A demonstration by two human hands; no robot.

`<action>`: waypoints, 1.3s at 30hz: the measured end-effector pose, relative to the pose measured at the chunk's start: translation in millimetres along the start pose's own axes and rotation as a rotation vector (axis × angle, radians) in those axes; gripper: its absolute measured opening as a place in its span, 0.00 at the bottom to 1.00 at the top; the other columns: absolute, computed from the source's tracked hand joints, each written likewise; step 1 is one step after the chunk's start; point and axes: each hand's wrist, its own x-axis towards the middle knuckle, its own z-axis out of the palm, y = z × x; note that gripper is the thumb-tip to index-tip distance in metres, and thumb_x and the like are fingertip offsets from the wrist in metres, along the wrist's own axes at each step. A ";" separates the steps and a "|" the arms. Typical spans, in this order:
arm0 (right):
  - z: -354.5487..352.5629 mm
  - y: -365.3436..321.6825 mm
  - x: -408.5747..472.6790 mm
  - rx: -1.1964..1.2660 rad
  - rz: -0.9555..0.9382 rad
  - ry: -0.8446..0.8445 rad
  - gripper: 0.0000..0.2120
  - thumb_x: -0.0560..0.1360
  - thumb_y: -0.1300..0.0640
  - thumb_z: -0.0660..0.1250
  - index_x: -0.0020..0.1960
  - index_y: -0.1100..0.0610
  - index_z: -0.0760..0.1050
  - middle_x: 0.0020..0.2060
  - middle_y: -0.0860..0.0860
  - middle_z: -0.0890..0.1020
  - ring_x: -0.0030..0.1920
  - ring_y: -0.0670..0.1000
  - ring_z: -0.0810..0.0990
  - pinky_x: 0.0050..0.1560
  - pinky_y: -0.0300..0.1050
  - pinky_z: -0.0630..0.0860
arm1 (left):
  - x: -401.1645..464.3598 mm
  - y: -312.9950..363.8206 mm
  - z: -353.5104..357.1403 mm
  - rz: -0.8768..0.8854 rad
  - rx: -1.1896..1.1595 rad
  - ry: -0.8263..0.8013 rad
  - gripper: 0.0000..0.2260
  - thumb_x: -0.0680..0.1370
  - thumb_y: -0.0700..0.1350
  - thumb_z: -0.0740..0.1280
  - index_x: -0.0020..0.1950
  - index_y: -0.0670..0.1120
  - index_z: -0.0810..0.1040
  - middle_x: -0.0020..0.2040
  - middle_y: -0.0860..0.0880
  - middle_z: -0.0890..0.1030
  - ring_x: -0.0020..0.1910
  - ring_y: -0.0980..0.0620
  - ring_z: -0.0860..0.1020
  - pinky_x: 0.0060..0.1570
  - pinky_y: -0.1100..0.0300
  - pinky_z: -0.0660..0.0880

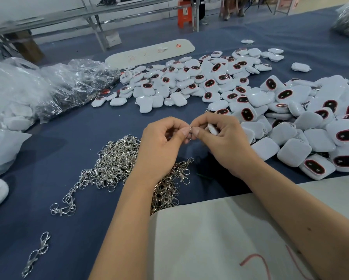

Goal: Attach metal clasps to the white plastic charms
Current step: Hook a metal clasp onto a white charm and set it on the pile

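Observation:
My left hand [161, 142] and my right hand [224, 142] meet above the blue cloth at mid-table. Between their fingertips sits a small metal clasp ring [189, 134], pinched by the left thumb and fingers. My right hand grips a white plastic charm [212, 129], mostly hidden in the curled fingers, with its loop end against the ring. A loose pile of silver metal clasps [117, 160] lies under and left of my left wrist. A big heap of white charms [303, 126] with dark oval faces spreads to the right and back.
Clear plastic bags [54, 85] with more parts lie at the left. A white board [230, 239] covers the near right table edge, another white board [149, 52] lies at the back. Stray clasps [36, 253] sit near left. An orange stool [184, 14] stands beyond the table.

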 end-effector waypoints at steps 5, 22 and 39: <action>-0.5 -2.1 -0.9 -0.019 0.000 0.000 0.05 0.78 0.65 0.72 0.45 0.58 0.84 0.35 0.46 0.84 0.35 0.41 0.77 0.40 0.32 0.72 | -0.1 0.0 3.5 0.004 0.035 0.005 0.08 0.80 0.37 0.67 0.45 0.47 0.82 0.37 0.50 0.83 0.38 0.53 0.81 0.49 0.46 0.81; 6.4 -4.5 -5.4 -0.281 -0.216 0.191 0.05 0.78 0.65 0.72 0.49 0.58 0.84 0.35 0.37 0.81 0.38 0.41 0.78 0.42 0.30 0.68 | -2.1 9.3 7.0 0.273 0.273 0.137 0.04 0.78 0.38 0.69 0.45 0.45 0.79 0.41 0.54 0.80 0.42 0.54 0.79 0.44 0.59 0.76; 4.8 -8.9 -6.3 -0.393 -0.262 0.205 0.06 0.77 0.69 0.72 0.48 0.60 0.85 0.41 0.48 0.85 0.43 0.46 0.81 0.47 0.44 0.77 | -4.1 9.2 8.3 0.306 0.329 0.134 0.03 0.77 0.37 0.70 0.45 0.44 0.82 0.42 0.52 0.81 0.41 0.53 0.79 0.44 0.55 0.77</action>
